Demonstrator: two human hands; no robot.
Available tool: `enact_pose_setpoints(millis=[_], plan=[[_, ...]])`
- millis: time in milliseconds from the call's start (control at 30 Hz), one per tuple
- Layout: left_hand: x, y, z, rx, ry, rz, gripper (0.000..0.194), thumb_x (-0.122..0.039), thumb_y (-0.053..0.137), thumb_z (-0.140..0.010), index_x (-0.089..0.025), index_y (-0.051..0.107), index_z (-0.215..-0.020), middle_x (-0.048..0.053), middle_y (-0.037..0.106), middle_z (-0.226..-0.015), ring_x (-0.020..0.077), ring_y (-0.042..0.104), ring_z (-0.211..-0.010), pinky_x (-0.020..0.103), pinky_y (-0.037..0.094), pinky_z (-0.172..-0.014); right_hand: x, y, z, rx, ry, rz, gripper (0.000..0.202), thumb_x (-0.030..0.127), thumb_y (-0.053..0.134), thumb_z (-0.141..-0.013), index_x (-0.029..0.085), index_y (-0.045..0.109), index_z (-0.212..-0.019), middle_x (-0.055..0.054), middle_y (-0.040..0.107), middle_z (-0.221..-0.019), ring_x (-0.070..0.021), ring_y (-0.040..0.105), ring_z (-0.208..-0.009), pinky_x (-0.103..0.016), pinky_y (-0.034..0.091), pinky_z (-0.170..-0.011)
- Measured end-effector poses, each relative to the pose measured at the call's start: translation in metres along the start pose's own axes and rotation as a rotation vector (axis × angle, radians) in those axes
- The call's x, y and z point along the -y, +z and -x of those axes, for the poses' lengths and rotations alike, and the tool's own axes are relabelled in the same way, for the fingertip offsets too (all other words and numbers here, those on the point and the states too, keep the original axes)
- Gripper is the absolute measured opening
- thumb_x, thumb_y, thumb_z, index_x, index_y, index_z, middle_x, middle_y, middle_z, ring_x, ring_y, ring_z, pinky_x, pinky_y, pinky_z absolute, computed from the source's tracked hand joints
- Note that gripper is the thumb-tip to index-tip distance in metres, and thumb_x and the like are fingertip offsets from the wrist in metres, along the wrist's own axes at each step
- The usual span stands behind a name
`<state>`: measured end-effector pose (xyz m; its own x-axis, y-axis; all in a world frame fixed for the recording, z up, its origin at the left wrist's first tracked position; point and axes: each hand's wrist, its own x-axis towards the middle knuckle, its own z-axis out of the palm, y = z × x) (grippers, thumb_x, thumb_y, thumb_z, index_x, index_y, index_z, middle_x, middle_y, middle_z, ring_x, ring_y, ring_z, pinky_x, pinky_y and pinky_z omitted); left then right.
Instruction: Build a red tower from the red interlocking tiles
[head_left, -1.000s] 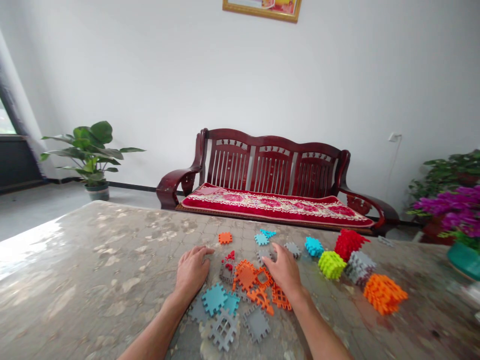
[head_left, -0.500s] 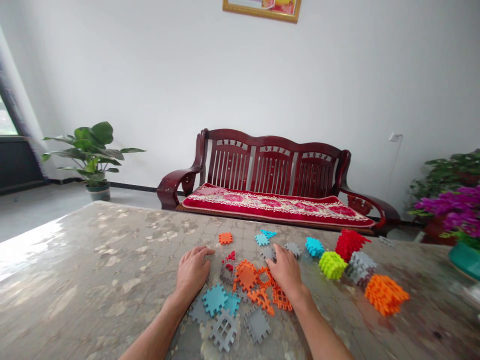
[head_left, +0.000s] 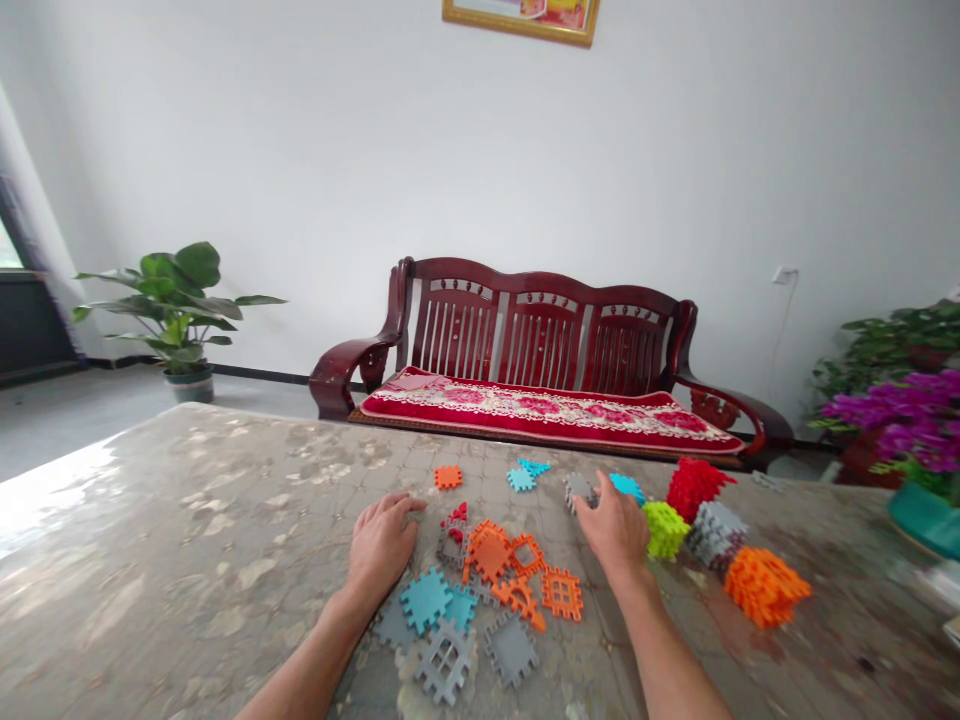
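Head view: clock centred on the heap of loose notched puzzle tiles (head_left: 492,553); orange, sky-blue, grey and a little red, some overlapping, flat on the patterned tablecloth (head_left: 225,560).
Left hand: at 10 o'clock (head_left: 381,540), palm down, fingers loose, nothing in it; lies just beside the heap, perhaps simply parked.
Right hand: at 2 o'clock (head_left: 616,530), thumb and forefinger at the grey tiles (head_left: 576,488); whether pinching or let go, cannot tell.
Grey tiles: between 1 and 2, off the heap; seemingly set apart by colour.
Small sets: orange tile (head_left: 448,477) at 11, light-blue tiles (head_left: 520,480) near 12; also look sorted by colour, well spaced so they don't mix.
Built stacks: from 2 to 3: blue stack (head_left: 626,487), partly hidden by hand; lime stack (head_left: 665,530), red stack (head_left: 694,488), grey stack (head_left: 716,533), orange stack (head_left: 765,587); probably kept aside to leave working room.
Backdrop: wooden bench (head_left: 457,330), 12 o'clock, beyond the table.
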<state>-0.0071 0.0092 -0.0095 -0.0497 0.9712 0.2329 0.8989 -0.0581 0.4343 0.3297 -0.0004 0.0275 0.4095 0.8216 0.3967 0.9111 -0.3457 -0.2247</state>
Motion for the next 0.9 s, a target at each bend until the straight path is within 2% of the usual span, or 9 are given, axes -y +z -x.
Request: enact_pose_setpoints(millis=[167, 333, 400, 533, 600, 733, 900], plan=[[0.001, 0.001, -0.001, 0.005, -0.002, 0.010, 0.041, -0.016, 0.046, -0.080, -0.028, 0.072, -0.109, 0.003, 0.066, -0.130, 0.0218, 0.055, -0.124, 0.039, 0.035, -0.110, -0.009, 0.004, -0.001, 0.024, 0.001, 0.041, 0.056, 0.045, 0.060, -0.084, 0.019, 0.056, -0.134, -0.012, 0.072, -0.111, -0.0289, 0.065, -0.098, -0.037, 0.046, -0.081], [0.000, 0.000, 0.000, -0.003, 0.004, 0.004, 0.042, -0.016, 0.046, -0.080, -0.028, 0.073, -0.109, 0.003, 0.066, -0.129, 0.0228, 0.056, -0.123, 0.040, 0.036, -0.109, -0.003, 0.003, 0.002, -0.046, -0.083, -0.006, 0.045, 0.041, 0.058, -0.086, 0.018, 0.064, -0.124, -0.013, 0.070, -0.113, -0.0298, 0.062, -0.104, -0.038, 0.045, -0.087], [-0.001, -0.001, 0.000, -0.008, 0.000, 0.000, 0.042, -0.015, 0.047, -0.079, -0.028, 0.073, -0.109, 0.003, 0.066, -0.129, 0.0229, 0.057, -0.122, 0.040, 0.037, -0.108, 0.006, 0.004, 0.005, -0.019, -0.172, -0.135, 0.035, 0.035, 0.055, -0.087, 0.020, 0.069, -0.115, -0.011, 0.071, -0.113, -0.0267, 0.062, -0.105, -0.036, 0.045, -0.090], [-0.003, -0.003, 0.000, -0.006, -0.016, 0.003, 0.042, -0.015, 0.046, -0.079, -0.029, 0.073, -0.108, 0.002, 0.067, -0.128, 0.0225, 0.058, -0.122, 0.039, 0.038, -0.108, 0.033, 0.005, 0.020, 0.217, -0.331, -0.466, 0.028, 0.029, 0.056, -0.083, 0.023, 0.072, -0.106, -0.004, 0.073, -0.103, -0.0196, 0.064, -0.090, -0.031, 0.048, -0.084], [-0.003, -0.003, 0.000, 0.001, -0.018, 0.008, 0.043, -0.015, 0.045, -0.079, -0.029, 0.073, -0.109, 0.002, 0.067, -0.128, 0.0225, 0.057, -0.122, 0.039, 0.038, -0.108, 0.049, 0.004, 0.031, 0.293, -0.402, -0.564, 0.027, 0.031, 0.060, -0.081, 0.023, 0.073, -0.104, -0.004, 0.073, -0.104, -0.0196, 0.064, -0.091, -0.031, 0.048, -0.085], [-0.001, -0.001, 0.000, 0.011, -0.015, 0.020, 0.043, -0.015, 0.045, -0.079, -0.028, 0.073, -0.109, 0.003, 0.066, -0.129, 0.0229, 0.057, -0.123, 0.040, 0.036, -0.109, 0.077, -0.005, 0.055, 0.348, -0.508, -0.606, 0.028, 0.037, 0.064, -0.082, 0.023, 0.073, -0.104, -0.006, 0.072, -0.108, -0.0229, 0.061, -0.107, -0.035, 0.044, -0.096], [-0.001, 0.001, -0.001, 0.009, -0.014, 0.015, 0.042, -0.016, 0.046, -0.079, -0.028, 0.073, -0.110, 0.003, 0.066, -0.129, 0.0230, 0.056, -0.123, 0.040, 0.035, -0.109, 0.098, -0.005, 0.072, 0.365, -0.527, -0.632, 0.045, 0.035, 0.070, -0.078, 0.025, 0.067, -0.121, -0.005, 0.069, -0.120, -0.0229, 0.058, -0.114, -0.034, 0.043, -0.100]])
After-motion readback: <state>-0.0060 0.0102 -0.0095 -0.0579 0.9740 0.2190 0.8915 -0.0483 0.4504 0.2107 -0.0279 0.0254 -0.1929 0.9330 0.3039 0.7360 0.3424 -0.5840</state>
